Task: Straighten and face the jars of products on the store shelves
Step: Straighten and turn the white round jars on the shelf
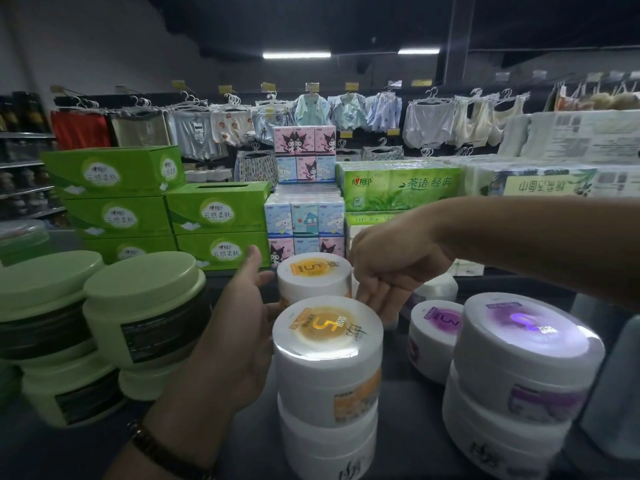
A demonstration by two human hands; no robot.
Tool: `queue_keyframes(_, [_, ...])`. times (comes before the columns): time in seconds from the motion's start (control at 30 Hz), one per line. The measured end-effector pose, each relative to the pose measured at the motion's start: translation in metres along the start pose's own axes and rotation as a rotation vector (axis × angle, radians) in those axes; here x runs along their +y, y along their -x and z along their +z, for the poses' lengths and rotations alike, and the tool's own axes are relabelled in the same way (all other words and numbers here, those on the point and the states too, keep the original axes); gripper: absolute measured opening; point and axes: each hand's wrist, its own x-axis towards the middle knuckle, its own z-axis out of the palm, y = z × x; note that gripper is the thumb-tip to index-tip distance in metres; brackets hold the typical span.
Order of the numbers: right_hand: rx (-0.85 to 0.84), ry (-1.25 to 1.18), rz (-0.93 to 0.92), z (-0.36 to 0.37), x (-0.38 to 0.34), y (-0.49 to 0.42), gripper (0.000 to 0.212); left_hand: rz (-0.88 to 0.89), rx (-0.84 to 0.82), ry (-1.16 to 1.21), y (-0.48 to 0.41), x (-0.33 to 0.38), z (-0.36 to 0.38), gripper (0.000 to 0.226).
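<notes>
A rear white jar with an orange "5" lid (pixel 313 271) stands behind a stack of two matching jars, whose top jar (pixel 327 336) is nearest me. My left hand (pixel 242 317) reaches in from the lower left with straight fingers, and its fingertips touch the rear jar's left side. My right hand (pixel 388 268) comes from the right, bent at the wrist. Its fingers point down against the rear jar's right side, and its thumb is hidden. Purple-lidded white jars (pixel 526 337) are stacked at the right, with one more (pixel 434 323) behind them.
Green-lidded jars (pixel 145 303) are stacked two high at the left, close to my left forearm. Green tissue boxes (pixel 218 216), cartoon tissue packs (pixel 304 216) and green paper packs (pixel 401 185) stand behind the jars. Clothes hang on racks at the back.
</notes>
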Motion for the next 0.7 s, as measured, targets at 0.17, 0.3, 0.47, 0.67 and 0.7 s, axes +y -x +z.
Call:
queue_keyframes(0.17, [-0.003, 0.032, 0.023, -0.006, 0.003, -0.002, 0.045, 0.039, 0.026, -0.028, 0.001, -0.006, 0.0, 0.068])
queue_keyframes(0.3, [0.12, 0.053, -0.055, -0.019, 0.001, 0.006, 0.032, 0.029, 0.036, 0.061, 0.004, -0.013, 0.002, 0.065])
queue_keyframes(0.47, [0.571, 0.567, -0.226, -0.033, 0.007, 0.004, 0.033, 0.006, 0.032, 0.162, 0.006, -0.022, 0.001, 0.068])
queue_keyframes(0.67, [0.477, 0.849, -0.088, -0.031, 0.021, -0.019, 0.088, 0.0, 0.001, 0.178, 0.008, -0.028, -0.001, 0.07])
queue_keyframes(0.7, [0.456, 0.866, -0.078, -0.029, 0.022, -0.021, 0.091, 0.0, -0.013, 0.169, 0.01, -0.028, -0.001, 0.068])
